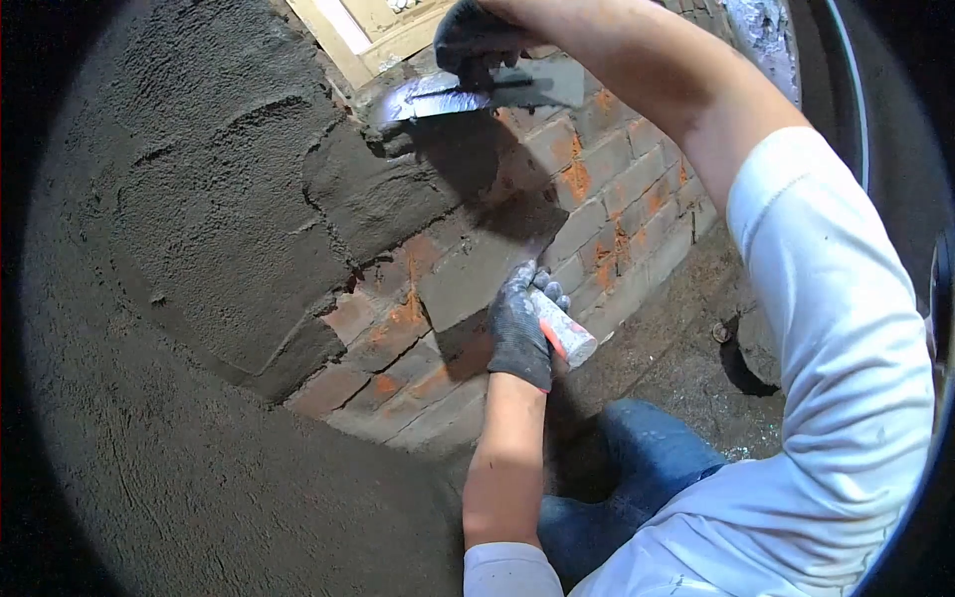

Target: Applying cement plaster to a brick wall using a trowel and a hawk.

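Closest in, the person's white shirt (836, 318) and blue jeans (652, 453) are filling the lower R side. Dark-gloved L hand (522, 323) is reaching up from below, its grip wrapping round a pale stubby handle (569, 328). Past that, a flat grey board (473, 279), prob. a plasterer's hawk on that handle, is sitting before the brick wall (607, 164); can't tell if it's touching. Farther up, gloved R hand (477, 45) is arching over, its grip clamping the steel trowel (433, 102) from above (finger detail hidden). The blade is lying just below the wooden frame (398, 40), near the top edge of the grey mortar (229, 199); exact contact unclear. Risks, IMO: the blade's being so close to the frame means a small R-wrist slip could be nicking or smearing the wood; too steep an angle could be gouging the soft-looking coat; a slack L wrist could be tipping the board, w/ any mix dropping onto the littered floor (686, 328). Also, the dark shadow (477, 159) under the trowel is dimming the bricks, so a thin or missed patch could be going unnoticed there.
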Demonstrator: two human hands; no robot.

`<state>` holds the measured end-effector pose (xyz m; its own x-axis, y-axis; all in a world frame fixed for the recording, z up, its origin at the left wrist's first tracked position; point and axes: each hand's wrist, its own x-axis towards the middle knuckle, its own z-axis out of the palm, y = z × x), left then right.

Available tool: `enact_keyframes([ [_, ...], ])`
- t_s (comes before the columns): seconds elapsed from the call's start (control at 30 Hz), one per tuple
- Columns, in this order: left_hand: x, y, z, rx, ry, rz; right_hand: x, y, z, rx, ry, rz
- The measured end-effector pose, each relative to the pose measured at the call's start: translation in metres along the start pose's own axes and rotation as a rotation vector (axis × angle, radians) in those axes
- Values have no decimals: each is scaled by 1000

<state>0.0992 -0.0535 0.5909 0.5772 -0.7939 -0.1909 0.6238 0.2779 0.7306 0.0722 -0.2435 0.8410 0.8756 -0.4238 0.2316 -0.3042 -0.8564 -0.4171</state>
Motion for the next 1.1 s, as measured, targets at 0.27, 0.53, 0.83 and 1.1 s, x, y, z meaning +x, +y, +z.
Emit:
enact_keyframes([
  [0.27,0,-3,-3,-23,-67,16,-31,3,-11,-298,388,37],
  [0.53,-8,-1,-1,24,-17,-3,-30,62,-13,-202,488,-87],
  [0.83,-6,-9,-3,55,14,18,-7,88,39,-600,917,-251],
  [1.1,-9,-9,-4,38,80,0,46,95,48,-663,909,-454],
])
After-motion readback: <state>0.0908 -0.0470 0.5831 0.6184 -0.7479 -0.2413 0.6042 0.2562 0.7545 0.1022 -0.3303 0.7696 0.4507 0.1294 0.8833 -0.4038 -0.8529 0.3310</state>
